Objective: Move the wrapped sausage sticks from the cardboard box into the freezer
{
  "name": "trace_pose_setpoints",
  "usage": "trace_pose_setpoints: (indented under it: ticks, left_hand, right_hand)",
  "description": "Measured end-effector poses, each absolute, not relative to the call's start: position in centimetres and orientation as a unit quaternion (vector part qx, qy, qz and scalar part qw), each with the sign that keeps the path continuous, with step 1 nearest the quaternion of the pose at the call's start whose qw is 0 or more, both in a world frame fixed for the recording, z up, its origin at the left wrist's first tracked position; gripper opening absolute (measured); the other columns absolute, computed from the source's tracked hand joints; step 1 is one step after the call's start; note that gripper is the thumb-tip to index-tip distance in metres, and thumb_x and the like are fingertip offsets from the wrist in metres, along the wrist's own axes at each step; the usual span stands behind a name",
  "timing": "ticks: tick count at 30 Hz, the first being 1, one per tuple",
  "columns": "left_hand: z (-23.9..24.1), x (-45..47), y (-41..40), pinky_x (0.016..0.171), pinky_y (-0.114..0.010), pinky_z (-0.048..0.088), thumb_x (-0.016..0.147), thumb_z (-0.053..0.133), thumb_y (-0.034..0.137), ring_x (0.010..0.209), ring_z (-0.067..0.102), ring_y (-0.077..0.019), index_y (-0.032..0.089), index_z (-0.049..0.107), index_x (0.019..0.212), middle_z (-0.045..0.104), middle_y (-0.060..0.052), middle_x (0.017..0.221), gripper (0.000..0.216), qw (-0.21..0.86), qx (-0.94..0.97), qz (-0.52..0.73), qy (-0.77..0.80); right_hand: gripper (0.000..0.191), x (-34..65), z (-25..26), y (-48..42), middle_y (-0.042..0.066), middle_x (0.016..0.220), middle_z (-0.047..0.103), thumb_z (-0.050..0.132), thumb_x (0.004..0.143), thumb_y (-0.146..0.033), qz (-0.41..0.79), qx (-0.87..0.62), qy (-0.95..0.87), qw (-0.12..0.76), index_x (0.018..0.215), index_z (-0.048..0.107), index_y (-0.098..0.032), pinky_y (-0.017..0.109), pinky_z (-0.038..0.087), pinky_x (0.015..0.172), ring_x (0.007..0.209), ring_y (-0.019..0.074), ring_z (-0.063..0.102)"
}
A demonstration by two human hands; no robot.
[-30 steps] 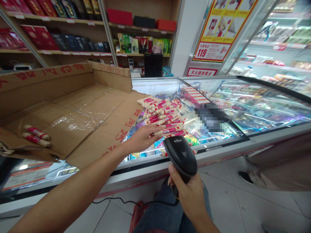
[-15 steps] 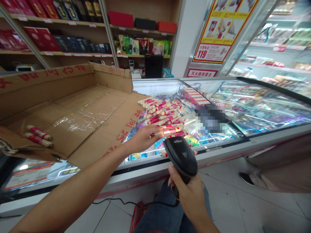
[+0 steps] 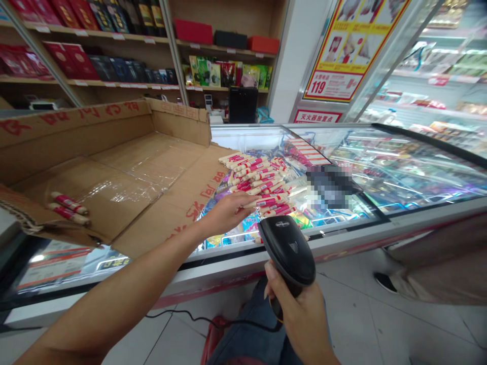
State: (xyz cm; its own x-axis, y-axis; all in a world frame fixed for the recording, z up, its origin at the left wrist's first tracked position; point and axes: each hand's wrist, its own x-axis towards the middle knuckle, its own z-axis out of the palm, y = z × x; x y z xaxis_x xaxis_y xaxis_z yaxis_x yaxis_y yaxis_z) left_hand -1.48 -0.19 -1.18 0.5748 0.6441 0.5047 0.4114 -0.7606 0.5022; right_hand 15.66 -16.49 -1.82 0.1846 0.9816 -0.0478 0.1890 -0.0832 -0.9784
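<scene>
My left hand (image 3: pixel 229 212) is closed, its fingertips pinching the near end of a pale sausage (image 3: pixel 267 202) with a pink-red label. That sausage lies at the front of a pile of similar sausages (image 3: pixel 262 175) on the glass top of a display freezer. My right hand (image 3: pixel 300 309) is wrapped round the grip of a black handheld barcode scanner (image 3: pixel 288 248). The scanner's head points toward the sausage in my left hand. Part of another sausage shows behind the scanner, mostly hidden.
A shallow open cardboard box (image 3: pixel 144 167) rests on the freezer at left, with two sausages (image 3: pixel 69 207) inside. The scanner's cable (image 3: pixel 213 318) hangs below the freezer's edge (image 3: pixel 353 242). A blurred-out dark object (image 3: pixel 330 185) lies right of the pile. A person's leg (image 3: pixel 429 268) stands at right.
The bright light on the held sausage's label has gone. The whole view has shifted slightly; my left hand still pinches the sausage, and my right still holds the scanner.
</scene>
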Motion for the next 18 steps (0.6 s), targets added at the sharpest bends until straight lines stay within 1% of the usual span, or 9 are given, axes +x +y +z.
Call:
trace_pose_setpoints:
  ticks: [5, 8, 10, 13, 18]
  left_hand:
    - [-1.21, -1.52, 0.01, 0.091, -0.034, 0.050, 0.095, 0.050, 0.029, 0.104, 0.065, -0.0201, 0.016, 0.063, 0.125, 0.070, -0.012, 0.115, 0.035, 0.152, 0.872, 0.357, 0.300]
    - [-1.09, -1.55, 0.07, 0.091, -0.033, 0.049, 0.096, 0.049, 0.029, 0.104, 0.064, -0.0201, 0.015, 0.061, 0.127, 0.069, -0.013, 0.115, 0.036, 0.150, 0.872, 0.356, 0.299]
    - [-1.07, -1.57, 0.09, 0.089, -0.033, 0.049, 0.096, 0.048, 0.030, 0.101, 0.065, -0.0200, 0.014, 0.061, 0.127, 0.070, -0.013, 0.112, 0.037, 0.150, 0.872, 0.353, 0.303]
    - [-1.09, -1.58, 0.09, 0.087, -0.032, 0.050, 0.095, 0.049, 0.030, 0.097, 0.065, -0.0193, 0.016, 0.062, 0.127, 0.071, -0.012, 0.108, 0.037, 0.147, 0.871, 0.355, 0.307]
    - [-1.04, -1.55, 0.04, 0.089, -0.033, 0.049, 0.095, 0.049, 0.028, 0.100, 0.064, -0.0190, 0.018, 0.060, 0.130, 0.070, -0.011, 0.109, 0.038, 0.154, 0.867, 0.362, 0.305]
  right_hand:
    - [0.032, 15.08, -1.15, -17.03, 0.000, 0.053, 0.061, 0.067, 0.081, -0.048, 0.413, -0.611, -0.469, 0.486, 0.070, 0.063, -0.018, 0.025, 0.049, 0.047, 0.049, 0.0160, 0.058]
    - [0.031, 14.71, -0.84, -17.23, -0.001, 0.051, 0.059, 0.067, 0.080, -0.048, 0.407, -0.615, -0.450, 0.504, 0.070, 0.063, -0.019, 0.025, 0.047, 0.046, 0.049, 0.0158, 0.056]
    - [0.031, 14.63, -0.76, -17.30, -0.001, 0.051, 0.058, 0.067, 0.079, -0.048, 0.406, -0.614, -0.450, 0.506, 0.070, 0.063, -0.019, 0.025, 0.047, 0.045, 0.048, 0.0160, 0.056]
    - [0.031, 14.71, -0.76, -17.35, -0.001, 0.050, 0.058, 0.067, 0.079, -0.048, 0.402, -0.615, -0.453, 0.505, 0.067, 0.062, -0.020, 0.026, 0.047, 0.045, 0.049, 0.0163, 0.056]
    - [0.032, 14.86, -0.74, -17.38, -0.001, 0.050, 0.058, 0.066, 0.080, -0.048, 0.394, -0.615, -0.463, 0.502, 0.066, 0.062, -0.020, 0.025, 0.047, 0.046, 0.048, 0.0160, 0.057]
